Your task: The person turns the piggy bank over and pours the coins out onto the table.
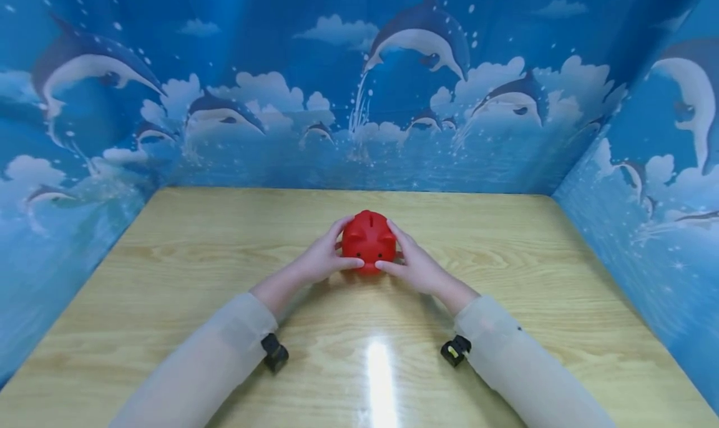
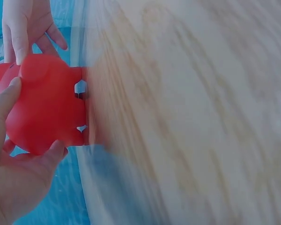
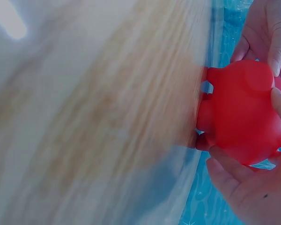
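Standing on its short feet, the red piggy bank was on the wood-grain table, directly between both hands, snout facing the wearer. Left hand grasped it from the left: thumb at the front by the snout, fingers along that side toward the back. Right hand grasped it from the right the same way, thumb on the front, fingers along the other side. Thumb tips were near each other, apart, one on either side of the snout. Coin slot on top was uncovered, between the two hands; ears too. Wrist views showed the feet at the tabletop, red reflection beside them. Some fingertips were hidden behind the body, so their exact contact couldn't be told. Light sleeves covered both forearms, with a small black device at the left cuff and another at the right. Bright glare lay on the table, nearer the wearer than the bank. Dolphin-print backdrop hung behind and at both sides.
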Demonstrator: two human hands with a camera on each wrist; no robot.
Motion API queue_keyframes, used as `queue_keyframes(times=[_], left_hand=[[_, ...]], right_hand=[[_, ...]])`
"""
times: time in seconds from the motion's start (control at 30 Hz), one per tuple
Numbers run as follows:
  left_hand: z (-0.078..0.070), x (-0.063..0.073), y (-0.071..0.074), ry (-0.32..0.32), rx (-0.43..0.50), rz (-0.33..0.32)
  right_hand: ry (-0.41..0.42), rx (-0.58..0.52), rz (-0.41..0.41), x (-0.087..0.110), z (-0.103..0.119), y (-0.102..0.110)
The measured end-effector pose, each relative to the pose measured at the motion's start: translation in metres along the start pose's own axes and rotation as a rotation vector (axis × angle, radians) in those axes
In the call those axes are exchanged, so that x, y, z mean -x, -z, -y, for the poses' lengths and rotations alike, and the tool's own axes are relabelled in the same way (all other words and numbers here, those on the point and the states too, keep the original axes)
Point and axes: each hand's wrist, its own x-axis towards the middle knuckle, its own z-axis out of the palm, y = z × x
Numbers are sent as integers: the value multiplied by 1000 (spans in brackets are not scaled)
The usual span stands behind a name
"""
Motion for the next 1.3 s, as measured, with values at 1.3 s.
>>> queue_keyframes(times=[1.3], left_hand=[[-2, 12, -5, -85, -111, -73]], right_hand=[[25, -110, 11, 12, -2, 19]])
